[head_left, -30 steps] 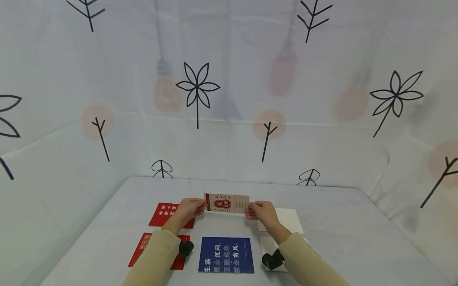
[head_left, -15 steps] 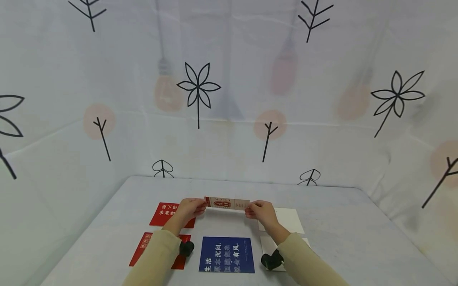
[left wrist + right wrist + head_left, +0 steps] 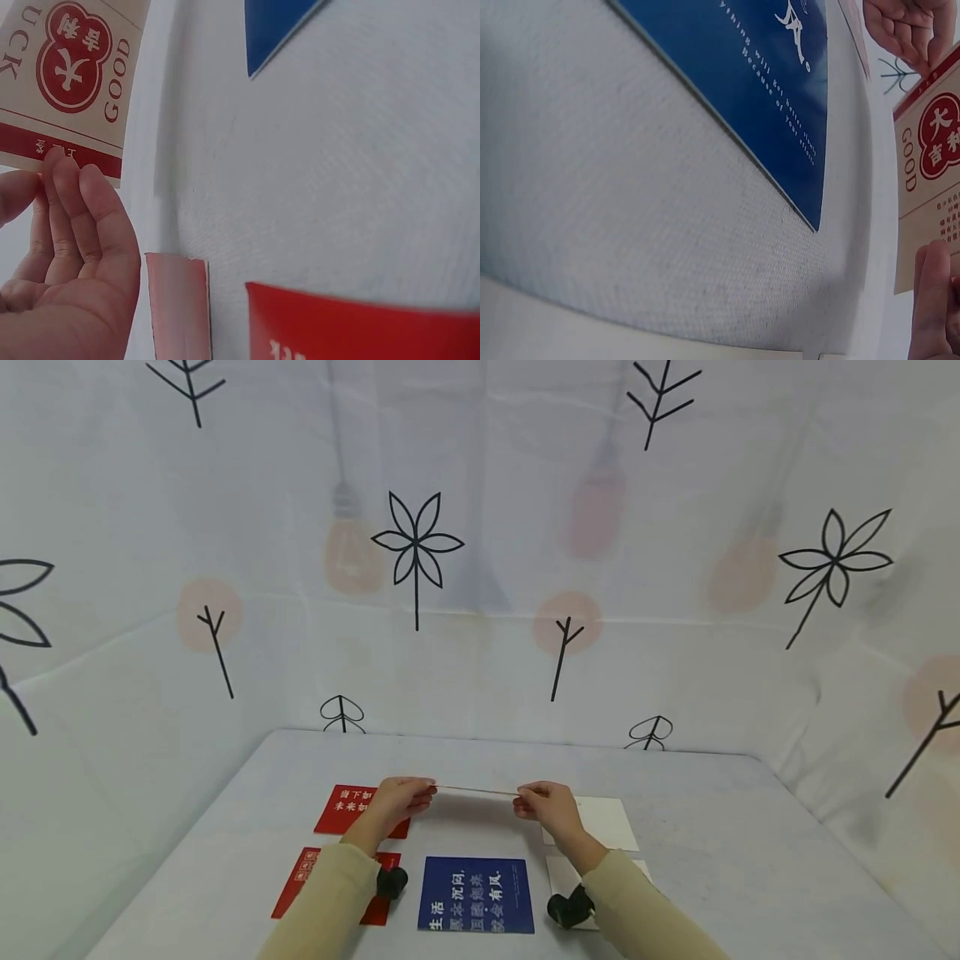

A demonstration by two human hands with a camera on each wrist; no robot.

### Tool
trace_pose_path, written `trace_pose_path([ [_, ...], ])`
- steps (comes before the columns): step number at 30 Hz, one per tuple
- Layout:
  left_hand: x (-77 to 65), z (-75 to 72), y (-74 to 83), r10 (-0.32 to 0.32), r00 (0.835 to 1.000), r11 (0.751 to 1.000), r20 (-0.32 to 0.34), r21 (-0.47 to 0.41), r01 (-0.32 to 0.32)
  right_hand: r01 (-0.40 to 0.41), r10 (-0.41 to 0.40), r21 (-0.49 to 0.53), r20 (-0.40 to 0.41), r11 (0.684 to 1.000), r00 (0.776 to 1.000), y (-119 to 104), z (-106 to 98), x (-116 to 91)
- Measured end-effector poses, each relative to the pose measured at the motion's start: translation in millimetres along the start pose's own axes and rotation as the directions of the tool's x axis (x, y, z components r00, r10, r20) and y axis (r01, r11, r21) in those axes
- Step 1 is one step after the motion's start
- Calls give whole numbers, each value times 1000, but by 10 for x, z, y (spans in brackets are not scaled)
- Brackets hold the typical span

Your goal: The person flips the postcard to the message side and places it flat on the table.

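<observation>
Between my two hands a cream card with red print [image 3: 71, 67] is held up over the table, seen almost edge-on in the head view. The left hand [image 3: 400, 800] pinches its left end, thumb on one side and fingertips on the other, by the red band. At the opposite end the right hand [image 3: 549, 803] pinches the card too; in the right wrist view the card's face [image 3: 930, 150] shows a red emblem and small lettering. Below and nearer lies a blue card [image 3: 476, 895] with white writing, flat on the table.
Partly under the left arm lie two red cards, a far one [image 3: 345, 810] and a near one [image 3: 296, 881]. By the right arm are two white cards, one far [image 3: 607, 822] and one near [image 3: 558, 872]. A patterned white cloth [image 3: 480, 677] rises behind the table [image 3: 750, 860].
The cream card has tilted from showing its printed face to lying nearly edge-on in the head view. Both hands keep their pinch and have barely shifted; the other cards stay put.
</observation>
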State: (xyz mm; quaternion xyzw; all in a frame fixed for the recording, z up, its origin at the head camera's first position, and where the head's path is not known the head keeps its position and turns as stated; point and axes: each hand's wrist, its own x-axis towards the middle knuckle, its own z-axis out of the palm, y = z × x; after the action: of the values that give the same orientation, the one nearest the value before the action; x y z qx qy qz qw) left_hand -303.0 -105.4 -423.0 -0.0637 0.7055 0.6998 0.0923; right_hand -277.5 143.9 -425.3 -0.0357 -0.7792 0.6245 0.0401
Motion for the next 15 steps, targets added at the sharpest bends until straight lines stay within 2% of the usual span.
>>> trace_pose_path([
  [7,6,10,-7,-8,1000,1000,-7,1,8,9,-9,-9,0,1000,1000,17,7,10],
  [15,16,21,-26,-22,1000,999,-12,50,23,-11,7,-120,-28,993,1000,26,12,-11],
])
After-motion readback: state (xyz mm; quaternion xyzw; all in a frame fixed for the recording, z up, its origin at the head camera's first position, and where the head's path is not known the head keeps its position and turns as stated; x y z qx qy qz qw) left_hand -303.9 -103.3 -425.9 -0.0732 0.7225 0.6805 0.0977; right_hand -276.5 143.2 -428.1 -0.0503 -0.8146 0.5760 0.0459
